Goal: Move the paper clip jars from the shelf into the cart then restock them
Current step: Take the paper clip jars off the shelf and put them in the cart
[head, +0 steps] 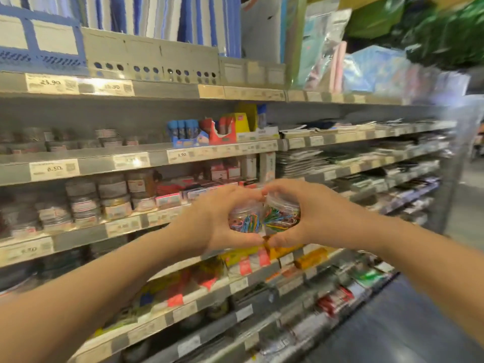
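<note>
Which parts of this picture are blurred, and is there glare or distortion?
Head view: motion blur smears the green foliage top right; glare whitens a price tag; the wide lens bends the shelves; the left jar and right jar are sharpest.

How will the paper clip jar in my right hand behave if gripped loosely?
Probably light: the jar fits in the curled right hand. Its round, clear wall looks smooth, so it may slip, or roll if laid sideways.

Clear glossy plastic jars, smooth colour-coated paper clips inside; matt grey metal shelf edge; paper price labels.
</note>
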